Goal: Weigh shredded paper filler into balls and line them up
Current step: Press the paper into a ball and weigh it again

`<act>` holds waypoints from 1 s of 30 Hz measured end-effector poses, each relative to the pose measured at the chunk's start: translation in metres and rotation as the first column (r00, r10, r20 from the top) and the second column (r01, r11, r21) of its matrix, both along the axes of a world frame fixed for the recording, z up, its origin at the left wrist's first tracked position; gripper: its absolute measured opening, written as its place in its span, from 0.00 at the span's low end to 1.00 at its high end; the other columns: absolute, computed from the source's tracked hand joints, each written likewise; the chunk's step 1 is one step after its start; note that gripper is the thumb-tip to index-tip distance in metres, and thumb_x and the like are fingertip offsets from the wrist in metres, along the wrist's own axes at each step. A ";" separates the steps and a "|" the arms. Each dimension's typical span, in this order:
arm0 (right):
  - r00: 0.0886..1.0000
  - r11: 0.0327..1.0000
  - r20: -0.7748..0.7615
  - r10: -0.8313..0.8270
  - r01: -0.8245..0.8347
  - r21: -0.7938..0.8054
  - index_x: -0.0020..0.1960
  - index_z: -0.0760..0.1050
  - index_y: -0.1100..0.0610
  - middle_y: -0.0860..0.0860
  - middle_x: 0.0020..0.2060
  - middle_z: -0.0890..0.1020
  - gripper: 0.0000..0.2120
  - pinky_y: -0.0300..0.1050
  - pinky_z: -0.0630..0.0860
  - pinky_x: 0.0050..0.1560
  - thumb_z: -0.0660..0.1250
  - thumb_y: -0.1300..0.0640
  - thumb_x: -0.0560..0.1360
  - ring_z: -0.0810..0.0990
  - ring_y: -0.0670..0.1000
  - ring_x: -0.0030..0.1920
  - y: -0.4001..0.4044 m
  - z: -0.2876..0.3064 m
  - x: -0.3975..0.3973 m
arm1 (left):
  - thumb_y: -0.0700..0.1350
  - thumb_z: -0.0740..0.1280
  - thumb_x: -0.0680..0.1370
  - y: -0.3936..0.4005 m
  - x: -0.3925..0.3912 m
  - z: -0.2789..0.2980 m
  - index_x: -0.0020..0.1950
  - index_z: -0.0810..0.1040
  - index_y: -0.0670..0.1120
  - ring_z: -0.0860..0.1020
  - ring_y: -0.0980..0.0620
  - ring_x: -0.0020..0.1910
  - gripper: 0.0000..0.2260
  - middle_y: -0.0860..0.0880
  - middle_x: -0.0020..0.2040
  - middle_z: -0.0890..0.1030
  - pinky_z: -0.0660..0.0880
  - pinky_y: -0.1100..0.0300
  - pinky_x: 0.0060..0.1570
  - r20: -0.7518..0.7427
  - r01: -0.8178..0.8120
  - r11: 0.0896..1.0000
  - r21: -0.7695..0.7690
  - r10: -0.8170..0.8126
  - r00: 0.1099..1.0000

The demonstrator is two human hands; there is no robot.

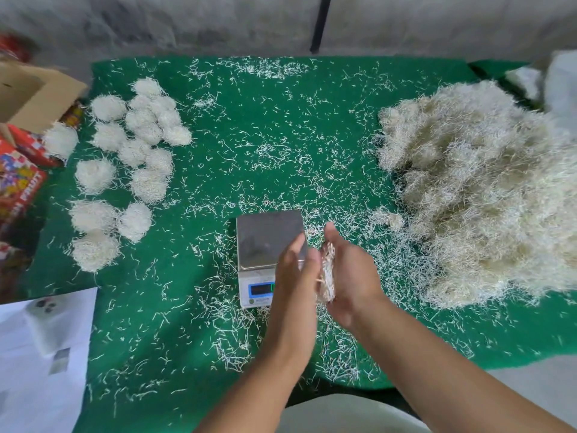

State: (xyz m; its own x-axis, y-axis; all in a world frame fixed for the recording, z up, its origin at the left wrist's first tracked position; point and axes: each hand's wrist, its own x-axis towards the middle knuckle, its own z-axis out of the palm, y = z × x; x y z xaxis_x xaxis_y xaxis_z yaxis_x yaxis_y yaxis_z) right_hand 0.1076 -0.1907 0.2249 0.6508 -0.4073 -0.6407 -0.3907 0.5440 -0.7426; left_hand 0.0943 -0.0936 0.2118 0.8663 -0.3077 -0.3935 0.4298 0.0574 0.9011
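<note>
A green counter (249, 145) fills most of the view, strewn all over with loose white paper shreds. Behind it runs a grey, mottled wall with a dark pole (320, 23) leaning against it. At the near left edge lies a white sheet (40, 354), blurred, its print too small to read.

On the left of the counter sit finished balls (137, 145) of shredded paper, bunched loosely in rough rows from far to near. On the right rises a big pile (480, 189) of unsorted filler. Past the left edge stand an open cardboard box (28, 95) and red printed cartons (18, 179); their lettering is partly visible but cannot be made out.

A scale (265, 245) with a bare steel pan and blue-framed display stands near the middle; the digits are unreadable.

Just above its right side the left hand (296, 276) and right hand (352, 273) face each other, fingers fairly straight, palms pressing a wad (326, 273) of filler between them – an open-handed grip, not a curled one
</note>
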 end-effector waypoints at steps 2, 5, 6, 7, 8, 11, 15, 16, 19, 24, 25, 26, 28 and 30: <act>0.999 0.998 0.030 0.045 -0.044 -0.042 0.43 0.83 0.56 0.56 0.34 0.85 0.19 0.46 0.79 0.33 0.68 0.41 0.81 0.83 0.55 0.32 -0.004 0.005 0.004 | 0.70 0.59 0.80 0.004 0.006 0.002 0.69 0.81 0.56 0.79 0.51 0.67 0.26 0.51 0.67 0.82 0.73 0.42 0.66 -0.492 -0.205 0.920 -0.334 0.015 0.870; 0.943 0.822 0.075 0.323 -0.241 -0.515 0.36 0.77 0.61 0.61 0.31 0.81 0.26 0.45 0.73 0.33 0.65 0.42 0.83 0.78 0.52 0.29 0.003 -0.004 -0.007 | 0.70 0.59 0.80 0.010 0.019 0.007 0.61 0.86 0.43 0.84 0.40 0.60 0.34 0.39 0.61 0.85 0.79 0.39 0.60 -0.666 -0.286 0.850 -0.443 -0.099 0.739; 0.901 0.653 0.031 0.433 -0.289 -0.700 0.36 0.76 0.61 0.58 0.31 0.80 0.25 0.47 0.72 0.35 0.64 0.44 0.84 0.77 0.52 0.31 0.008 -0.012 -0.013 | 0.69 0.61 0.80 0.009 0.021 0.008 0.59 0.87 0.42 0.85 0.40 0.58 0.32 0.40 0.59 0.85 0.81 0.42 0.58 -0.669 -0.313 0.857 -0.409 -0.048 0.742; 0.861 0.467 -0.037 0.507 -0.311 -0.828 0.39 0.78 0.58 0.54 0.34 0.81 0.22 0.48 0.73 0.40 0.62 0.45 0.85 0.78 0.51 0.37 0.013 -0.020 -0.018 | 0.66 0.64 0.80 0.005 0.021 0.007 0.60 0.86 0.42 0.85 0.42 0.58 0.29 0.40 0.58 0.86 0.81 0.44 0.59 -0.659 -0.345 0.871 -0.349 0.034 0.752; 0.833 0.310 -0.104 0.544 -0.315 -0.897 0.47 0.81 0.53 0.48 0.43 0.84 0.18 0.48 0.74 0.50 0.59 0.45 0.87 0.79 0.48 0.47 0.017 -0.027 -0.021 | 0.63 0.66 0.80 0.003 0.020 0.003 0.61 0.85 0.42 0.85 0.43 0.59 0.26 0.41 0.58 0.86 0.80 0.45 0.63 -0.625 -0.367 0.886 -0.284 0.119 0.772; 0.770 0.211 -0.241 0.591 -0.435 -0.875 0.78 0.71 0.45 0.40 0.74 0.73 0.23 0.41 0.58 0.78 0.51 0.39 0.88 0.65 0.41 0.76 0.019 -0.039 -0.024 | 0.58 0.66 0.83 -0.003 0.016 -0.012 0.61 0.84 0.45 0.86 0.48 0.56 0.18 0.46 0.56 0.87 0.79 0.48 0.61 -0.506 -0.341 0.920 -0.194 0.204 0.838; 0.739 0.536 -0.174 0.651 -0.610 -0.584 0.85 0.53 0.41 0.33 0.79 0.60 0.37 0.36 0.50 0.78 0.51 0.26 0.81 0.55 0.32 0.77 0.023 -0.047 -0.032 | 0.57 0.60 0.86 0.002 0.024 -0.045 0.53 0.84 0.49 0.86 0.54 0.46 0.17 0.49 0.52 0.87 0.77 0.58 0.51 -0.456 -0.277 0.957 -0.090 0.207 0.865; 0.756 0.601 -0.152 0.637 -0.610 -0.516 0.85 0.53 0.39 0.31 0.77 0.59 0.39 0.37 0.51 0.78 0.52 0.24 0.79 0.56 0.31 0.76 0.022 -0.049 -0.035 | 0.57 0.62 0.85 0.004 0.031 -0.052 0.48 0.85 0.48 0.85 0.51 0.42 0.17 0.48 0.46 0.86 0.76 0.56 0.49 -0.459 -0.278 0.960 -0.028 0.235 0.857; 0.792 0.706 -0.176 0.584 -0.603 -0.372 0.84 0.55 0.37 0.33 0.76 0.64 0.39 0.39 0.57 0.73 0.57 0.23 0.77 0.62 0.35 0.72 0.010 -0.054 -0.041 | 0.62 0.65 0.82 0.012 0.058 -0.071 0.42 0.79 0.48 0.78 0.50 0.33 0.19 0.50 0.36 0.81 0.74 0.54 0.38 -0.289 -0.285 0.935 0.212 0.338 0.895; 0.811 0.741 -0.301 0.502 -0.583 -0.333 0.81 0.61 0.36 0.39 0.77 0.69 0.36 0.49 0.62 0.75 0.55 0.25 0.76 0.71 0.46 0.73 -0.028 -0.060 -0.056 | 0.76 0.56 0.77 0.033 0.114 -0.083 0.45 0.72 0.62 0.73 0.57 0.42 0.20 0.60 0.44 0.73 0.73 0.56 0.47 -0.030 -0.060 0.917 0.395 0.078 0.997; 0.812 0.747 -0.317 0.491 -0.579 -0.326 0.81 0.61 0.37 0.40 0.77 0.70 0.39 0.52 0.63 0.78 0.54 0.23 0.74 0.71 0.48 0.75 -0.033 -0.062 -0.061 | 0.73 0.60 0.77 0.033 0.127 -0.087 0.46 0.73 0.61 0.75 0.56 0.43 0.17 0.60 0.45 0.76 0.75 0.58 0.46 -0.009 0.016 0.915 0.402 -0.014 1.000; 0.814 0.756 -0.329 0.479 -0.573 -0.316 0.81 0.62 0.38 0.42 0.77 0.71 0.41 0.56 0.64 0.79 0.55 0.23 0.71 0.71 0.49 0.75 -0.037 -0.065 -0.066 | 0.66 0.66 0.77 0.032 0.138 -0.093 0.49 0.74 0.58 0.77 0.53 0.44 0.13 0.55 0.48 0.78 0.76 0.58 0.44 0.021 0.078 0.890 0.450 -0.098 0.995; 0.818 0.774 -0.346 0.460 -0.560 -0.295 0.80 0.63 0.40 0.44 0.77 0.72 0.43 0.60 0.66 0.79 0.55 0.22 0.69 0.71 0.50 0.76 -0.041 -0.068 -0.072 | 0.48 0.73 0.75 0.027 0.156 -0.105 0.63 0.71 0.48 0.77 0.48 0.52 0.19 0.48 0.57 0.73 0.73 0.58 0.44 0.099 0.141 0.761 0.633 -0.261 0.960; 0.813 0.776 -0.354 0.463 -0.565 -0.282 0.80 0.63 0.40 0.44 0.76 0.73 0.44 0.60 0.66 0.79 0.55 0.22 0.69 0.71 0.50 0.75 -0.043 -0.071 -0.076 | 0.36 0.72 0.75 0.021 0.166 -0.117 0.74 0.64 0.45 0.74 0.50 0.56 0.30 0.46 0.63 0.68 0.70 0.64 0.43 0.164 0.164 0.663 0.730 -0.404 0.900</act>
